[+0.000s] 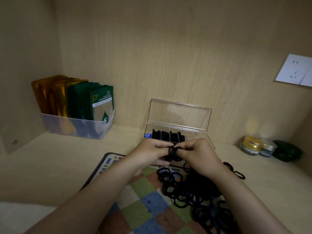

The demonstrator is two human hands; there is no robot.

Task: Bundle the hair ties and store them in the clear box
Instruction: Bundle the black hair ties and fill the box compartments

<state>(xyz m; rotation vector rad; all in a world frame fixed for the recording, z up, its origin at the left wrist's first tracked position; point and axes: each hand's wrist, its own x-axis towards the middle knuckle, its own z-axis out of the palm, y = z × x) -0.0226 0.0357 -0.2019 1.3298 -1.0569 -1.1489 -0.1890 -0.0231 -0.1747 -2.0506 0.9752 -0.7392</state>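
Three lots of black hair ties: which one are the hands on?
The small bunch pinched between left hand and right hand, in front of the clear box. Boxed bundles and the loose pile on the mat are not held.

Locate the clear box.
Head view: the clear box sits open at centre by the back wall, behind the left hand and right hand, packet bin to its left, jars to its right.

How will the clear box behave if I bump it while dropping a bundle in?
The clear box looks like thin plastic holding soft ties, so probably light and likely to slide on the smooth shelf. Its open lid stands upright, so a knock might swing it shut.
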